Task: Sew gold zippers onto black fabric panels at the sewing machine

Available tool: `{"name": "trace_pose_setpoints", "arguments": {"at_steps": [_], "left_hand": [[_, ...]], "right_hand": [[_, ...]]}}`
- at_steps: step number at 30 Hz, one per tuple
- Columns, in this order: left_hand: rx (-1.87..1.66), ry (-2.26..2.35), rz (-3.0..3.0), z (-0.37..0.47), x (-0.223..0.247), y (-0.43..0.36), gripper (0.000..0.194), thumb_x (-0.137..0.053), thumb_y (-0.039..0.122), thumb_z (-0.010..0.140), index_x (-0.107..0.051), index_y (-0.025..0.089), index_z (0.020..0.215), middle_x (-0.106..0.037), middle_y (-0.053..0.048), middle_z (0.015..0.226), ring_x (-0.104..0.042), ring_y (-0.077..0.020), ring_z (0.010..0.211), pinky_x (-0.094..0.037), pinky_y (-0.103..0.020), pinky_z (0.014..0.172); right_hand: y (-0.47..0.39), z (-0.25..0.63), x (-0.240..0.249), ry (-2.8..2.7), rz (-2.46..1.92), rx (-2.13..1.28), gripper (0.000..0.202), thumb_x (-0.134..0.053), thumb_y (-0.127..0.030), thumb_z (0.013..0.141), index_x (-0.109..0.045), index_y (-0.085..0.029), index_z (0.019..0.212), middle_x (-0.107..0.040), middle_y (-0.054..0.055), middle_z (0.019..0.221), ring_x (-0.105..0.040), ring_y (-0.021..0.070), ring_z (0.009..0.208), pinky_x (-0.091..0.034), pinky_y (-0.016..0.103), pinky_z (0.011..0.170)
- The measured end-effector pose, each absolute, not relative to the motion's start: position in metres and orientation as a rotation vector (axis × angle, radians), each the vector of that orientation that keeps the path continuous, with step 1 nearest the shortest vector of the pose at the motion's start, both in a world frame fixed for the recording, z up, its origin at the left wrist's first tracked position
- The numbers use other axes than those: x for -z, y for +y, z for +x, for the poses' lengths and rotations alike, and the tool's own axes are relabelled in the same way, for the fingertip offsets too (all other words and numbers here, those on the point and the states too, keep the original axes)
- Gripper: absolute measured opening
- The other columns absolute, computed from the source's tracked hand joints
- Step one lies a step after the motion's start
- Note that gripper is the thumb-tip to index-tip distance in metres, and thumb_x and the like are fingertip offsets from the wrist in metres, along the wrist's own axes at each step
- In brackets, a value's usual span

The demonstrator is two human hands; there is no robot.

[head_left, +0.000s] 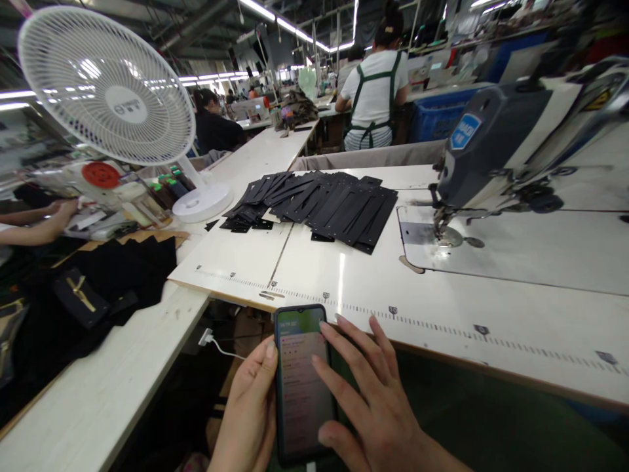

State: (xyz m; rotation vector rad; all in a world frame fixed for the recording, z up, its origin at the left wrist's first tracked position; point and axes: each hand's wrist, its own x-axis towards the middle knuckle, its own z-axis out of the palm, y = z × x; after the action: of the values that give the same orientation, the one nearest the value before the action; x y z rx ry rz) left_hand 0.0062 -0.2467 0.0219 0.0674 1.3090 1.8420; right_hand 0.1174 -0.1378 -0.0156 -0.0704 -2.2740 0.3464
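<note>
A smartphone (302, 387) with a dark case and a lit screen is upright in front of me, below the table's front edge. My left hand (253, 400) grips it along its left side, thumb on the edge. Over the right part of the screen, my right hand (371, 393) is spread, its fingers apart and holding nothing. Whether a fingertip touches the glass I cannot tell. A white cable plug shows at the phone's lower end. Beyond the phone, a spread pile of flat black pieces (339, 206) lies on the white sewing table (334, 275), which has a printed ruler.
A sewing machine (496, 144) stands at the right. On the left are a white fan (201, 200), thread spools and black fabric pieces (118, 275) with zippers. A co-worker's arms (44, 223) show at far left. Other people sit further back, near a blue crate (437, 115).
</note>
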Motion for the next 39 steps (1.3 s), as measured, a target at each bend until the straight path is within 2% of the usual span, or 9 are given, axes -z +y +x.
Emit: {"name": "trace_pose_setpoints", "arguments": {"at_steps": [5,9,14,18,24,29,32,35,39], "left_hand": [[-1.825,1.336,0.047,0.009,-0.021,-0.248,0.037,-0.067,0.036,0.074,-0.064,0.017,0.105,-0.066,-0.011,0.100,-0.063,-0.0244,0.083,-0.047,-0.034,0.079],[-1.816,1.335,0.049,0.009,-0.021,-0.248,0.040,-0.066,0.039,0.074,-0.063,0.017,0.107,-0.066,-0.012,0.101,-0.064,-0.0249,0.081,-0.047,-0.035,0.078],[-1.820,1.333,0.039,0.007,-0.021,-0.248,0.044,-0.067,0.040,0.072,-0.061,0.017,0.109,-0.067,-0.012,0.099,-0.064,-0.0251,0.080,-0.048,-0.035,0.077],[-1.834,1.310,0.033,0.006,-0.021,-0.247,0.044,-0.067,0.039,0.073,-0.061,0.016,0.110,-0.066,-0.012,0.098,-0.063,-0.0263,0.084,-0.048,-0.036,0.078],[-1.880,1.262,0.085,0.002,-0.021,-0.248,0.033,-0.065,0.038,0.076,-0.064,0.015,0.100,-0.067,-0.010,0.098,-0.061,-0.0255,0.092,-0.046,-0.034,0.083],[-1.927,1.349,0.000,-0.004,-0.024,-0.248,0.029,-0.067,0.027,0.074,-0.064,0.012,0.099,-0.068,-0.010,0.090,-0.064,-0.0238,0.084,-0.050,-0.033,0.078],[-2.102,1.496,-0.195,-0.019,-0.027,-0.255,0.015,-0.059,0.017,0.079,-0.065,0.011,0.091,-0.069,-0.008,0.082,-0.065,-0.0185,0.075,-0.052,-0.027,0.072],[-2.340,1.623,-0.328,-0.045,-0.029,-0.273,0.019,-0.046,0.011,0.084,-0.065,0.012,0.084,-0.069,-0.005,0.078,-0.064,-0.0146,0.072,-0.052,-0.023,0.071],[-2.501,1.701,-0.349,-0.081,-0.025,-0.309,0.023,-0.041,0.010,0.088,-0.062,0.013,0.079,-0.068,-0.003,0.073,-0.064,-0.0132,0.067,-0.051,-0.024,0.071]], "right_hand": [[-0.139,0.116,0.015,-2.316,-0.072,-0.307,0.049,-0.038,-0.049,0.088,-0.055,-0.011,0.114,-0.042,0.021,0.128,-0.032,0.0373,0.122,-0.023,0.062,0.095],[-0.139,0.116,0.017,-2.367,-0.076,-0.306,0.046,-0.043,-0.044,0.086,-0.054,-0.011,0.115,-0.037,0.022,0.132,-0.028,0.0386,0.124,-0.022,0.063,0.095],[-0.139,0.119,0.020,-2.376,-0.069,-0.320,0.048,-0.042,-0.046,0.086,-0.052,-0.010,0.117,-0.033,0.022,0.135,-0.026,0.0396,0.124,-0.019,0.065,0.095],[-0.138,0.120,0.021,-2.357,-0.056,-0.327,0.047,-0.037,-0.044,0.089,-0.051,-0.009,0.117,-0.035,0.022,0.132,-0.028,0.0395,0.124,-0.020,0.066,0.094],[-0.139,0.120,0.018,-2.315,-0.037,-0.313,0.046,-0.029,-0.043,0.092,-0.053,-0.009,0.111,-0.042,0.022,0.127,-0.032,0.0369,0.122,-0.024,0.064,0.094],[-0.141,0.120,0.018,-2.230,-0.018,-0.326,0.043,-0.027,-0.040,0.093,-0.060,-0.012,0.092,-0.051,0.018,0.117,-0.043,0.0327,0.115,-0.027,0.061,0.094],[-0.140,0.122,0.021,-2.210,-0.019,-0.321,0.044,-0.027,-0.040,0.093,-0.060,-0.014,0.083,-0.056,0.016,0.109,-0.048,0.0284,0.109,-0.030,0.056,0.095],[-0.136,0.126,0.029,-2.213,0.007,-0.288,0.043,-0.030,-0.043,0.092,-0.062,-0.016,0.084,-0.056,0.015,0.107,-0.049,0.0271,0.107,-0.029,0.053,0.097],[-0.127,0.130,0.050,-2.238,0.122,-0.221,0.038,-0.037,-0.046,0.089,-0.064,-0.020,0.091,-0.056,0.012,0.111,-0.049,0.0252,0.108,-0.022,0.048,0.104]]}}
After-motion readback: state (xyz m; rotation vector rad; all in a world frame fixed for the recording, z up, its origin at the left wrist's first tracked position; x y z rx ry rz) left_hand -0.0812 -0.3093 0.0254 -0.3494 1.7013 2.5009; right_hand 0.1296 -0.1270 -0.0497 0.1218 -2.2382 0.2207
